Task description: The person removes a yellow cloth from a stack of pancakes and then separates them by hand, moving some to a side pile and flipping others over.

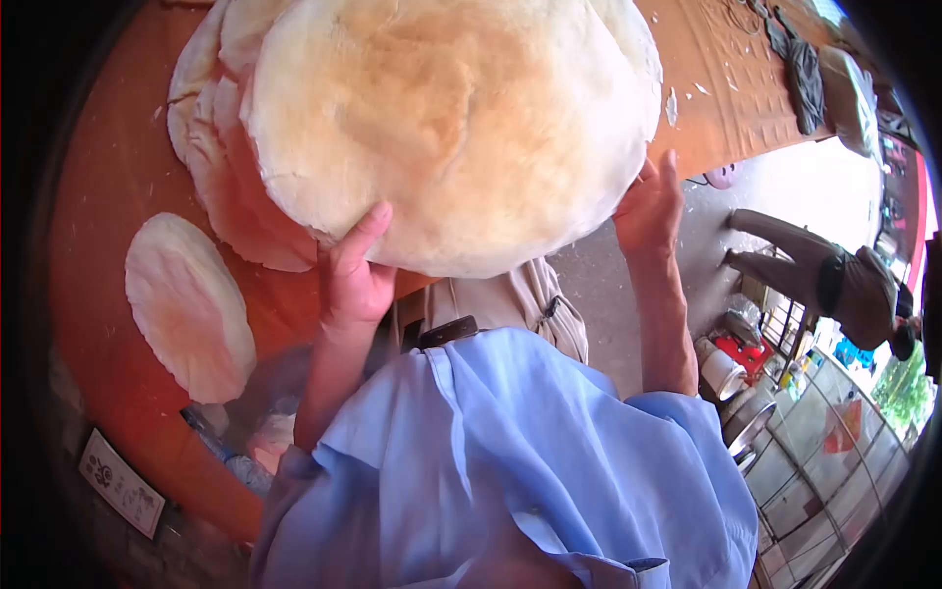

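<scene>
A large round flatbread (461, 128), pale with browned patches, spans the upper middle of the head view. My left hand (358, 270) grips its lower left edge, thumb on top and the other fingers hidden beneath. At its right edge is my right hand (650, 204), thumb up beside the rim and fingers partly hidden under the bread. More flatbreads (221, 167) lie stacked underneath and to the left, some with torn or folded edges. A separate oval-looking flatbread (188, 307) rests near the left edge of the orange surface.
The orange-covered table (98, 226) reaches across the top and left. Dark cloth (800, 79) lies at its upper right, with crumbs nearby. Another person (834, 275) stands at the right. Below them are pots (748, 417), a white bucket (721, 371) and a wire-framed rack (834, 461).
</scene>
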A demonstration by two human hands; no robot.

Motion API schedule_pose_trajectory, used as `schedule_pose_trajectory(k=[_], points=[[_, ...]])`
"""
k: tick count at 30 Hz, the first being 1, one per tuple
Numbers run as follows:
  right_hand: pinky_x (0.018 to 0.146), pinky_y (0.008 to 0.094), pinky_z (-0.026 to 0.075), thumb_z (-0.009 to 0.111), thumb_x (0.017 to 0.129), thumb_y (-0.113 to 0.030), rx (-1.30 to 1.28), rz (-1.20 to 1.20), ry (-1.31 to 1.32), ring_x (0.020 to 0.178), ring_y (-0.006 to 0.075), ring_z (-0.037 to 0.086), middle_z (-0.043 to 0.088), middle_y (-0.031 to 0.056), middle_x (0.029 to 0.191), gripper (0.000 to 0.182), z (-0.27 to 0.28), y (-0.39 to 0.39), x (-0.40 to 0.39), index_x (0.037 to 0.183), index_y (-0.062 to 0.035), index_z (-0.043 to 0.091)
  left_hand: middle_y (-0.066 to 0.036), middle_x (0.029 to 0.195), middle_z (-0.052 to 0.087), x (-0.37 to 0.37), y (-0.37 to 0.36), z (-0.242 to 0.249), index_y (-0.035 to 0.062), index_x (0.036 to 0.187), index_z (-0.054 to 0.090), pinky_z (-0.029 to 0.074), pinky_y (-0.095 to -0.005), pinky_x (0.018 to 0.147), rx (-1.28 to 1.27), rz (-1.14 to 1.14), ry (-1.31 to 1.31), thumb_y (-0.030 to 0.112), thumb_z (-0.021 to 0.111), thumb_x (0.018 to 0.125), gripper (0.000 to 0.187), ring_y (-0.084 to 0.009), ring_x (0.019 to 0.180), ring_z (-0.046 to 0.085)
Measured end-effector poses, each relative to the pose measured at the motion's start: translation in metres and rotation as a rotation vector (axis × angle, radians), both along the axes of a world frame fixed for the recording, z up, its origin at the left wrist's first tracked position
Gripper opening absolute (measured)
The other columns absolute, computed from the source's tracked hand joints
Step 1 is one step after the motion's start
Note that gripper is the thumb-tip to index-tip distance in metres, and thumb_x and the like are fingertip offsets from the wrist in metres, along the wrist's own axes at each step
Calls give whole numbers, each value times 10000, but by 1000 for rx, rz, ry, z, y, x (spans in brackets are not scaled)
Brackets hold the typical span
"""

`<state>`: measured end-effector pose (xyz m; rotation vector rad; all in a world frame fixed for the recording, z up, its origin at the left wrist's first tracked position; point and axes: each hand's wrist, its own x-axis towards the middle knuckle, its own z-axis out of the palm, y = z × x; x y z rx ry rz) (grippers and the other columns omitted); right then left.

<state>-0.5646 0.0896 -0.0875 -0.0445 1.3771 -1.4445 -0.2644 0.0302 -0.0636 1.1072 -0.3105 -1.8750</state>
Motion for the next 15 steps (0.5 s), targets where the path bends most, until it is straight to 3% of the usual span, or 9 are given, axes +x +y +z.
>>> schedule_pose_trajectory(k=[1, 4, 7, 9, 11, 15], points=[[809, 352, 486, 451, 942, -521, 76, -5, 70, 880, 209, 615, 640, 138, 980, 666, -4, -1, 4, 1246, 70, 499, -66, 1317, 492, 16, 4, -18, 91, 1384, 379, 427, -408, 1024, 10, -19, -12, -19, 594, 851, 585, -235, 1219, 478], [743, 327, 509, 557, 913, -461, 338, 417, 817, 795, 199, 632, 650, 118, 873, 575, 3, 11, 0, 1135, 69, 588, -69, 1322, 493, 49, 0, -45, 72, 1373, 398, 415, -420, 1034, 62, -53, -86, 1, 615, 835, 584, -246, 1215, 486], [698, 300, 517, 636, 880, -391, 230, 358, 689, 733, 184, 637, 650, 99, 799, 482, 1, -9, -18, 1048, 61, 637, -68, 1299, 505, 66, -4, -50, 70, 1356, 413, 427, -407, 1015, 1, -61, -146, 13, 647, 815, 592, -231, 1196, 494], [739, 275, 504, 646, 874, -361, 121, 330, 464, 835, 152, 629, 652, 103, 935, 497, 6, -44, -18, 1134, 59, 593, -70, 1286, 511, 73, -13, -58, 64, 1343, 424, 432, -399, 1004, -8, -74, -163, 16, 660, 806, 588, -223, 1187, 497], [776, 284, 518, 617, 897, -332, 98, 432, 526, 877, 164, 647, 668, 102, 947, 431, -3, -74, -11, 1159, 8, 587, -75, 1279, 515, 81, -16, -73, 47, 1331, 435, 425, -399, 1004, 56, -105, -157, 13, 658, 805, 572, -223, 1189, 493], [784, 286, 520, 653, 860, -341, 122, 586, 418, 872, 154, 643, 666, 99, 932, 447, -11, -104, -10, 1108, 26, 595, -85, 1304, 516, 76, -13, -68, 20, 1332, 438, 406, -402, 1019, -1, -50, -183, 35, 628, 846, 522, -239, 1198, 499]])
